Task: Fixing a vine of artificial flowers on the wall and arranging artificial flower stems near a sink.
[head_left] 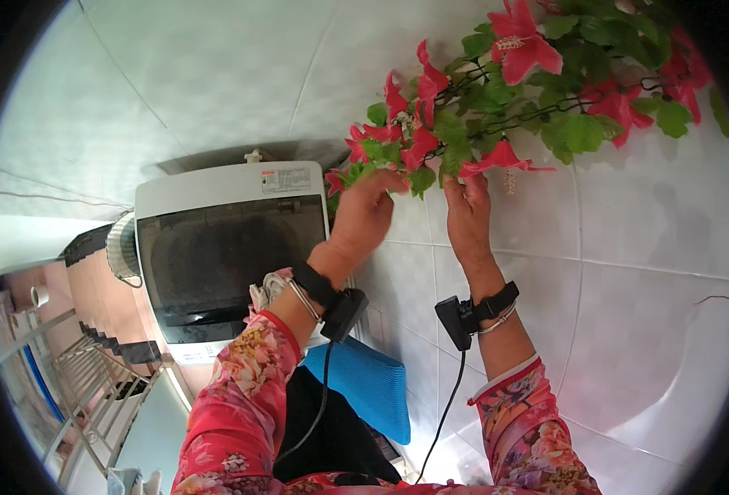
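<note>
A garland of red-pink fabric-like flowers and green leaves [500, 115] runs across the tiled wall, its dark stems showing between the leaves. My left hand [364, 213] is at the garland's left end, fingers curled in among the lower flowers and leaves; what lies between the fingertips is partly hidden. To its right, my right hand [468, 216] is raised with thumb and fingers pinched at the garland's lower edge, just under a drooping red flower [503, 157]. Both wrists wear black straps with small black boxes and cables.
A white top-loading washing machine [232, 178] with a dark lid stands left of my hands. Below my left forearm is a blue ribbed panel [368, 384]. A metal rack [100, 371] and a round ribbed basket-like object [122, 247] are farther left. White wall tiles [653, 330] extend right.
</note>
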Available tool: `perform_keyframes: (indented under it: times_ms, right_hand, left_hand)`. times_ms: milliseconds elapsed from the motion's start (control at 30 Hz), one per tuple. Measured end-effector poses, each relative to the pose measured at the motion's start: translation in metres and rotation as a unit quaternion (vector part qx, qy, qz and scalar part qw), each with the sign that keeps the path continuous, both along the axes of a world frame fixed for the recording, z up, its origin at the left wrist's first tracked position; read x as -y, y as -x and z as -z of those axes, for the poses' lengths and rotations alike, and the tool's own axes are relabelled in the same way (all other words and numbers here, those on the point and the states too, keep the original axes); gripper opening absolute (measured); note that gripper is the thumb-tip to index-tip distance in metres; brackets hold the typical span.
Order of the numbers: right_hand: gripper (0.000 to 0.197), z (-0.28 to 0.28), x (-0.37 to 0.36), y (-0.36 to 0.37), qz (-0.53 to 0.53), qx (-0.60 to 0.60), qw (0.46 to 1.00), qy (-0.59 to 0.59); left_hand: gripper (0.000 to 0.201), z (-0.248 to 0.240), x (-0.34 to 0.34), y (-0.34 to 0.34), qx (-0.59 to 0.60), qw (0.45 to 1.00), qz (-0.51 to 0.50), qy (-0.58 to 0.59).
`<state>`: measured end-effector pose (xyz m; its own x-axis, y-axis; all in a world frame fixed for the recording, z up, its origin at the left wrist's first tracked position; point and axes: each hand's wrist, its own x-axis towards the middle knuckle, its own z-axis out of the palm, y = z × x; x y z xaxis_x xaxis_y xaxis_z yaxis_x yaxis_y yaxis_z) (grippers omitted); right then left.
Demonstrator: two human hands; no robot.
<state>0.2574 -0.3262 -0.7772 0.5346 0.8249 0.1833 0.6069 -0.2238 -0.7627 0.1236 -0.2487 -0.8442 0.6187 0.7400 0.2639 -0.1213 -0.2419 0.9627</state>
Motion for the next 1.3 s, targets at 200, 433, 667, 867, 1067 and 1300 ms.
perform_keyframes:
  times_ms: [200, 433, 667, 867, 1067, 1300]
  right_hand:
    - [0.022, 0.001, 0.007, -0.006, 0.015, -0.004, 1.0, 0.011]
    - [0.02, 0.001, 0.005, -0.007, 0.008, -0.013, 1.0, -0.021]
    - [0.021, 0.01, 0.006, -0.016, 0.017, -0.033, 0.997, -0.062]
    - [0.022, -0.013, -0.004, 0.003, 0.01, 0.002, 0.999, -0.038]
    - [0.036, -0.027, 0.023, -0.011, 0.083, -0.26, 0.953, -0.129]
    - [0.051, -0.069, 0.017, -0.005, 0.098, -0.38, 0.888, -0.241]
  left_hand:
    - [0.031, -0.021, -0.051, -0.029, 0.045, 0.952, 0.045, 0.3]
    - [0.035, -0.037, -0.06, -0.045, 0.116, 0.927, 0.136, 0.33]
    - [0.031, -0.034, -0.022, -0.044, -0.048, 0.994, -0.017, -0.1]
    - [0.024, -0.039, -0.022, -0.043, -0.067, 0.988, -0.062, -0.127]
    - [0.022, -0.04, -0.019, -0.046, -0.05, 0.989, -0.062, -0.124]
    - [0.025, -0.052, -0.009, -0.049, -0.061, 0.995, -0.037, -0.062]
